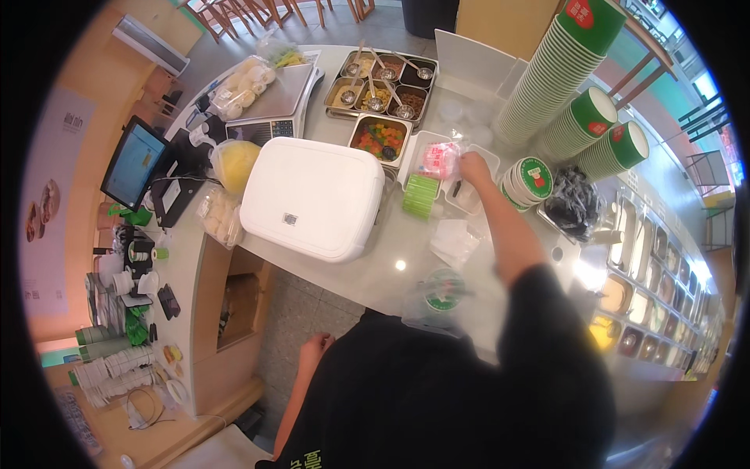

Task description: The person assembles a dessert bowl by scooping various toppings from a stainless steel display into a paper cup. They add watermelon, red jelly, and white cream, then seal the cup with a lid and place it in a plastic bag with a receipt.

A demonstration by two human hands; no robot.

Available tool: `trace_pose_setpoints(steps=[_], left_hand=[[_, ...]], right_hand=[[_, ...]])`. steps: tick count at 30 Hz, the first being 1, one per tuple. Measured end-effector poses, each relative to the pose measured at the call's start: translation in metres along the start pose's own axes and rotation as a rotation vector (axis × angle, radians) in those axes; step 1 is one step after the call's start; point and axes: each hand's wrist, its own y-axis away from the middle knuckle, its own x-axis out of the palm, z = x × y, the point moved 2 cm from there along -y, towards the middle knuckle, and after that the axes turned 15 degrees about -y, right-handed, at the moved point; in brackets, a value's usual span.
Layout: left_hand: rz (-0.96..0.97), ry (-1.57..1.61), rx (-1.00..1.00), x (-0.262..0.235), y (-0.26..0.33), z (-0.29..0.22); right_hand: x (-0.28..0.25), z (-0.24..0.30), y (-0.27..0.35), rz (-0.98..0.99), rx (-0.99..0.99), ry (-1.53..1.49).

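Note:
My right hand point(473, 169) reaches over a pair of white plastic trays on the counter, its fingers drawn together next to a pink and white packet point(439, 159). What those fingers hold, if anything, is hidden. A dark slim item point(457, 188) lies in the tray point(470, 205) under my wrist. Bright green packs point(421, 195) stand just left of it. Down by my side, away from the counter, my left hand point(316, 345) hangs with its fingers curled in and nothing visible in them. Close to my body sits a clear plastic bag point(442, 295) around a round, green-marked lid or bowl.
A large white lidded box point(312, 197) occupies the counter's middle. Behind it are steel topping pans point(380, 87) with ladles and a scale point(275, 94). Tall stacks of green and white paper bowls point(553, 74) rise at right, beside stacked lids point(528, 181). A screen point(134, 166) stands left.

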Motion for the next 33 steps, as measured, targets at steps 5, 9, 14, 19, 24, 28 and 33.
trace_pose_setpoints(steps=[5, 9, 14, 19, 24, 28, 33], left_hand=[[-0.026, -0.046, 0.119, 0.000, -0.003, -0.003], [-0.055, -0.139, 0.153, -0.001, -0.010, -0.004], [-0.243, -0.251, 0.331, -0.021, -0.011, -0.011], [-0.292, 0.256, 0.501, -0.100, 0.014, -0.096], [0.575, 1.336, 0.590, -0.115, -0.012, -0.164], [1.143, 1.376, 0.595, -0.125, -0.042, -0.154], [1.123, 0.892, 0.696, -0.163, -0.064, -0.120]], right_hand=[[-0.022, 0.003, 0.019, -0.130, -0.051, 0.006], [-0.065, 0.013, 0.045, -0.218, 0.088, -0.262], [-0.126, 0.081, 0.106, -0.070, 0.171, -1.047], [-0.158, 0.194, 0.212, 0.428, -0.120, -1.466], [-0.131, 0.270, 0.301, 0.783, -0.039, -1.622], [-0.107, 0.287, 0.332, 0.738, 0.111, -1.589], [-0.069, 0.296, 0.361, 0.555, 0.136, -1.519]])
